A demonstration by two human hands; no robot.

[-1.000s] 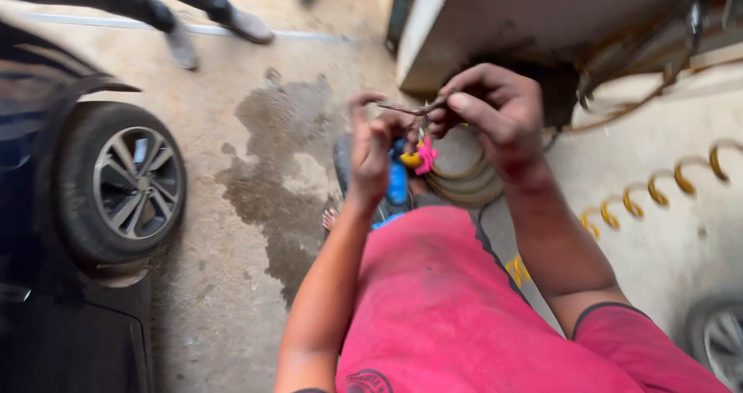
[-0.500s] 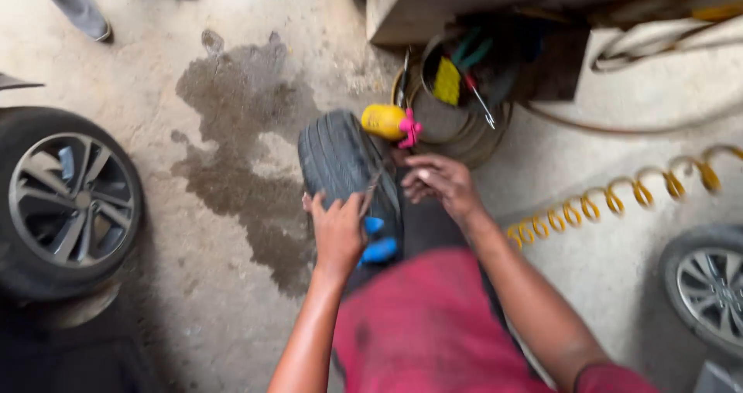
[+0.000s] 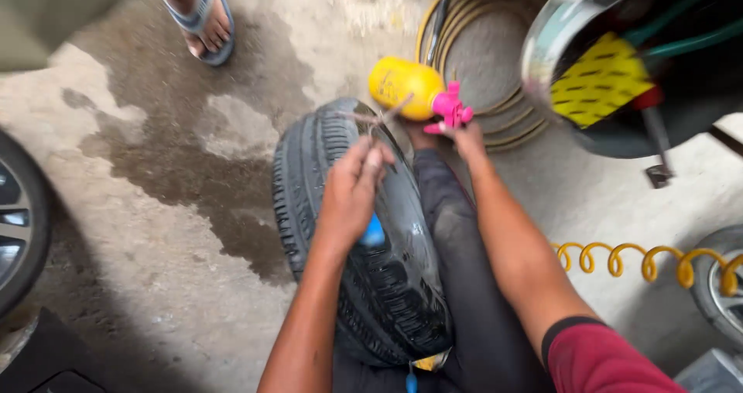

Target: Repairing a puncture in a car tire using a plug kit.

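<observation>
- A black tyre (image 3: 364, 246) stands upright on its tread on the concrete floor (image 3: 155, 285), propped against the person's dark-trousered leg (image 3: 464, 269), tread facing the camera.
- The left hand (image 3: 352, 188) rests on top of the tyre, fingers (image 3: 371, 159) pressed together and pinching a thin brownish strip (image 3: 379, 118) that sticks up past the tread.
- A blue-handled tool (image 3: 373, 230) shows just under that wrist, against the tyre (how it sits there cannot be told).
- The right hand (image 3: 460, 134) reaches beyond the tyre; its fingers are closed on the pink nozzle (image 3: 450, 108) of a yellow bottle (image 3: 406, 87) lying on its side.
- Behind the bottle lies a coil of hose (image 3: 480, 52); to the right stands a metal basin (image 3: 588, 29) holding a yellow mesh piece (image 3: 600, 80).
- A yellow spiral air hose (image 3: 642, 258) runs along the floor at the right.
- A dark wet patch (image 3: 193, 169) spreads left of the tyre, a car wheel (image 3: 19, 223) sits at the left edge, and another person's sandalled foot (image 3: 203, 18) is at the top.
</observation>
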